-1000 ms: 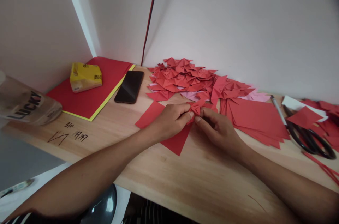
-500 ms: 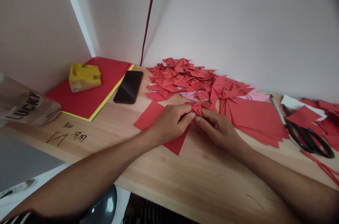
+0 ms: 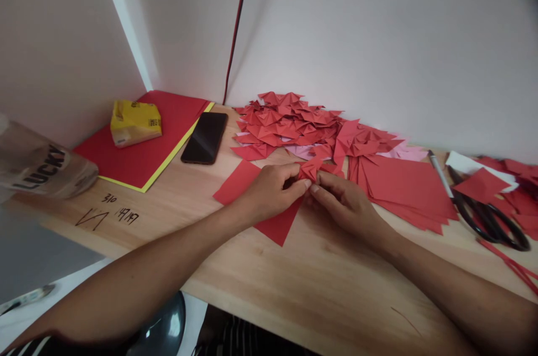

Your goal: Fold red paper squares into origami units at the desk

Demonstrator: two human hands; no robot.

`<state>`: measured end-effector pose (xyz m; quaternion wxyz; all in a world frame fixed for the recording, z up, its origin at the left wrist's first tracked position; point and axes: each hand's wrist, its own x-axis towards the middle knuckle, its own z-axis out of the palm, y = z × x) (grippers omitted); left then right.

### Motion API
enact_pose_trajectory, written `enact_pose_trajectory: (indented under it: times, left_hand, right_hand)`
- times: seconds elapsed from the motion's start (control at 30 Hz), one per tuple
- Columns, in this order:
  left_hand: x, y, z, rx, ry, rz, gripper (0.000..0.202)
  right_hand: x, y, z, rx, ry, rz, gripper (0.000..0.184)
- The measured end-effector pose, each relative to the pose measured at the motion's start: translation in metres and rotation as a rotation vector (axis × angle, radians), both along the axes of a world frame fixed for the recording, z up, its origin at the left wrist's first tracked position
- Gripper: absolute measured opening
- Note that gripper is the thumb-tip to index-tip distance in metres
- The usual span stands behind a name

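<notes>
Between my two hands is a small folded red paper piece with pointed corners. My left hand pinches its left side, thumb along the lower edge. Thumb and fingers of my right hand close on its right side, and the two thumb tips nearly meet. Under my left hand lies a flat red paper sheet on the wooden table. Just behind my hands rises a heap of similar folded red papers, with some pink ones among them. My fingers hide part of the held piece.
Right of my hands lies a stack of red paper squares, then a pen and black-handled scissors. A phone, a yellow packet on red sheets and a clear bottle stand left.
The folded paper has tilted slightly and shifted a little left between my fingers, and my left thumb has slid further right along its lower edge. Other things stay put.
</notes>
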<state>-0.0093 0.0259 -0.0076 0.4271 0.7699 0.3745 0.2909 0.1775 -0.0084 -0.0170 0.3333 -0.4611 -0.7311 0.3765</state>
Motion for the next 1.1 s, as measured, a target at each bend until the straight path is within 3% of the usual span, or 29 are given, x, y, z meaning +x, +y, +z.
enact_pose_trajectory:
  times: [0.33, 0.63, 0.83, 1.1]
  left_hand:
    - [0.0014, -0.004, 0.0053, -0.112, -0.179, -0.026, 0.026]
    - [-0.0004, -0.0034, 0.0075, -0.115, -0.059, -0.007, 0.029]
    - [-0.0001, -0.0046, 0.0059, 0.03, 0.025, -0.03, 0.029]
    - [0.0, -0.0041, 0.0033, 0.046, 0.042, -0.028, 0.028]
  right_hand:
    - [-0.0011, 0.0003, 0.0007, 0.004, -0.001, 0.01, 0.025]
    - [-0.0012, -0.0001, -0.0012, -0.039, 0.025, -0.018, 0.026]
    - [-0.0026, -0.0016, 0.0018, -0.097, 0.061, -0.016, 0.024]
    - [0.0002, 0.0003, 0.0004, -0.078, 0.05, 0.017, 0.024]
